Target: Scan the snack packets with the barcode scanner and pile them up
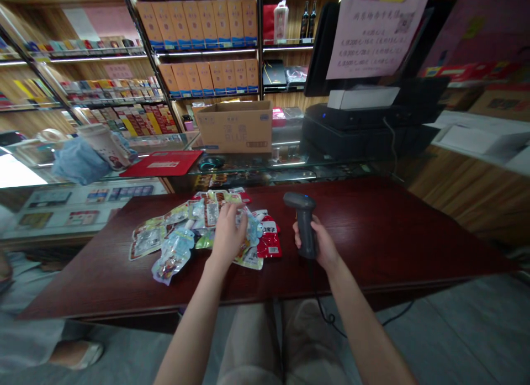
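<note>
My right hand [325,244] is wrapped round the grip of a dark grey barcode scanner [305,222], held upright just above the table with its head pointing left. My left hand [229,227] reaches over a heap of snack packets [174,252], fingers bent and apart; its fingertips are over the packets at the heap's middle, and I see nothing clearly pinched in them. Shiny light-blue, clear and yellowish packets overlap in the heap. A red snack packet [269,238] lies at its right edge, between both hands.
The dark red table [364,225] spans the front. Behind it, a glass counter carries a cardboard box [236,128], a red folder [163,163], a cup [103,144] and a dark register [351,131]. The scanner's cable [327,318] hangs below. Another person's foot [83,354] shows at left.
</note>
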A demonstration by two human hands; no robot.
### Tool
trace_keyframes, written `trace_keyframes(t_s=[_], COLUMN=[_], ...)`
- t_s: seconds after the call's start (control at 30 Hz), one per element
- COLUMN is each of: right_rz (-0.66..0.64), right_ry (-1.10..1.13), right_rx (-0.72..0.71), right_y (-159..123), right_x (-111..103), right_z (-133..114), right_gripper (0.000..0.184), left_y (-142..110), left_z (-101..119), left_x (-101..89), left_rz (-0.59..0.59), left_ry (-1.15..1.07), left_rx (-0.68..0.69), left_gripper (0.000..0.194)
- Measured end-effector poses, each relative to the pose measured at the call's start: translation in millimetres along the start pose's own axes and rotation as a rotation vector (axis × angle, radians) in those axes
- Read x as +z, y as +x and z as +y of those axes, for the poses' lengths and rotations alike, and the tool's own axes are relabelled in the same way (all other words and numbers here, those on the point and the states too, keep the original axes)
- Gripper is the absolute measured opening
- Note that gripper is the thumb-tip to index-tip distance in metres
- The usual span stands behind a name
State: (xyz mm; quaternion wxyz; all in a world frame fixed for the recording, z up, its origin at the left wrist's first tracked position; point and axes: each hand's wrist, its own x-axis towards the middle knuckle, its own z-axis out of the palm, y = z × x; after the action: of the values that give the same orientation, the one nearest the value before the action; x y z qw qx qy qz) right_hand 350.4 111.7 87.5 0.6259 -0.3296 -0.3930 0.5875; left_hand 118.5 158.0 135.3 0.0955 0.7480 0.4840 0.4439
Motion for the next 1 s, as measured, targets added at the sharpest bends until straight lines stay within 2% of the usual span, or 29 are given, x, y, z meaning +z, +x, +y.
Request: trace_keyframes(t_s=[0.07,0.17,0.27,0.33,0.5,0.63,0.8,1.0], right_rz=[0.059,0.115,0.131,0.15,0.127,0.091,0.007,0.006], right_ry=[-0.038,-0.101,-0.153,-0.173,-0.114,-0.123,-0.207,-0.227], right_rx=[-0.024,-0.045,-0.039,-0.032,0.0,-0.015,-0.015,-0.03], right_y=[0.4,-0.6,-2.7,-4.0,-5.0,-5.2,-5.8,-3.7], right_x=[1.2,2.3,0.0,-2.8,-6.4,-4.9,-4.4,-2.3], right_z=[-1.1,-1.8,-1.2,-0.2,1.6,2.2,7.2,14.9], right_gripper=[0.032,0.041,0.048,0.05,0.049,0.058,0.064,0.048], left_y=[-5.3,-9.1,-8.5,-7.0,-1.2,4.5,5.5,5.0], left_z=[0.4,-3.9,-10.4,-12.4,-6.0,-0.4,-0.7,7.7], left_x=[12.2,32.8,48.6,54.1,57.3,61.5,67.7,67.9], left_rz=[-0.083,-0.184,-0.223,-0.23,-0.353,-0.425,-0.393,-0.323], left_ry=[-0.209,-0.491,-0.729,-0.825,-0.981,-1.056,-1.154,-1.168], left_rx=[-0.079,-0.273,-0.467,-0.535,-0.584,-0.584,-0.558,-0.559], left_gripper=[0.019,0.02,0.031,0.04,0.058,0.071,0.074,0.059])
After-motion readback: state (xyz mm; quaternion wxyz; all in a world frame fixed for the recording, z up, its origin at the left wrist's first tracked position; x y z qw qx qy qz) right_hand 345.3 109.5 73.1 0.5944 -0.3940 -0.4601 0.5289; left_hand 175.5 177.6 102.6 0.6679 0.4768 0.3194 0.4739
